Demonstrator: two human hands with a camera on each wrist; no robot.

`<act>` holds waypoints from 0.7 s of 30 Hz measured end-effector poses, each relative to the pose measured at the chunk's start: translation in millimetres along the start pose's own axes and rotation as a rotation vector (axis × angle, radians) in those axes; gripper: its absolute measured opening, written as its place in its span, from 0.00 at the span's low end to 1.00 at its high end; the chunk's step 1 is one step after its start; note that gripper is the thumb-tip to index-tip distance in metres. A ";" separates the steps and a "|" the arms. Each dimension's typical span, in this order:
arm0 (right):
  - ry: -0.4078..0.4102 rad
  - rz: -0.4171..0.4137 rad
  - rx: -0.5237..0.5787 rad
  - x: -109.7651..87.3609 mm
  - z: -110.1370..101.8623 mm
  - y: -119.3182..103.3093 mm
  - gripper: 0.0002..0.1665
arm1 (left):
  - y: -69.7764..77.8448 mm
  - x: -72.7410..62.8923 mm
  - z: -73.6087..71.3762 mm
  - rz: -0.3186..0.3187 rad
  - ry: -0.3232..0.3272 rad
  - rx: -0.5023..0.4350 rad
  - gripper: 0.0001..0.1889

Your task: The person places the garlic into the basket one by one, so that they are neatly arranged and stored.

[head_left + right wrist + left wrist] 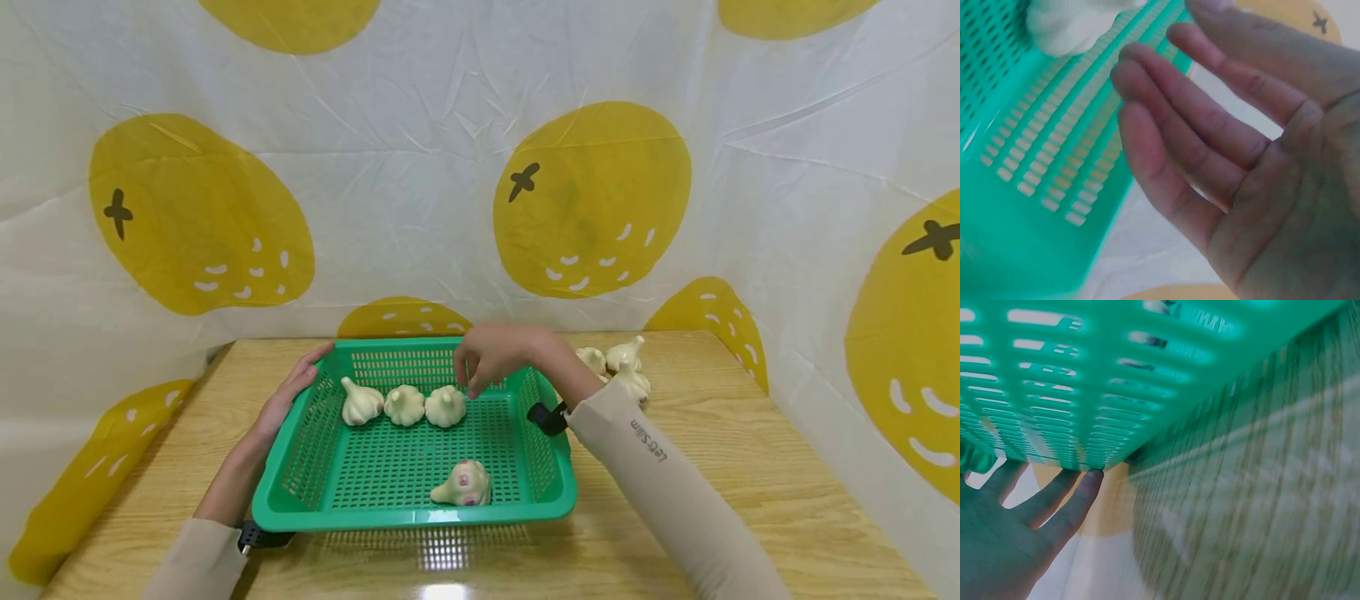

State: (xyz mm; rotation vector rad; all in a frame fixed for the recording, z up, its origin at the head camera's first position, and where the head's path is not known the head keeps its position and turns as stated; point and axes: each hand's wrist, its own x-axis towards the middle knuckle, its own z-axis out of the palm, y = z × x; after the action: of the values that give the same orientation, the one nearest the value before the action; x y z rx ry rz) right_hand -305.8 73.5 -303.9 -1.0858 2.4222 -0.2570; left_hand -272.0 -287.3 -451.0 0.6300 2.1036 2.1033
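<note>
A green slotted plastic basket (416,520) holds a row of three garlic bulbs, (362,403) leftmost, along its back. Another garlic bulb (463,484) with purplish patches lies on its side near the front wall. My left hand (288,392) rests on the basket's left side; in the left wrist view its straight fingers (1063,506) touch the slotted outer wall. Over the back right of the basket hovers my right hand (497,354), just beside the rightmost bulb of the row. Its loosely bent fingers (1191,144) hold nothing in the right wrist view.
Several more garlic bulbs (628,367) sit in a cluster on the wooden table (697,442), right of the basket and partly behind my right forearm. A white curtain (405,183) with yellow fruit prints hangs behind the table.
</note>
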 end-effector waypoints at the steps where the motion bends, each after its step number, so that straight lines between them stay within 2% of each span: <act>1: -0.015 -0.014 -0.005 0.8 1.1 -5.2 0.09 | 0.0 -0.1 -0.3 0.000 0.000 0.001 0.29; 8: -0.173 -0.047 0.050 9.6 14.5 -38.4 0.13 | 0.1 -0.7 -2.7 0.003 -0.003 0.015 0.30; 14: -0.254 0.016 0.042 23.9 33.1 -53.6 0.17 | 1.0 -1.8 -1.7 -0.008 0.008 0.008 0.30; 21: -0.322 0.105 0.058 37.9 48.5 -60.4 0.23 | 2.4 -2.1 0.3 -0.044 0.010 0.005 0.30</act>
State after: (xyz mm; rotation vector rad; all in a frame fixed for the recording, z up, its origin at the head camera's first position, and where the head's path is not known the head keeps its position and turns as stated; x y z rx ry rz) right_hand -264.5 5.9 -337.9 -0.8955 2.1611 -0.1065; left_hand -269.5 -287.8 -449.1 0.5698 2.1086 2.0829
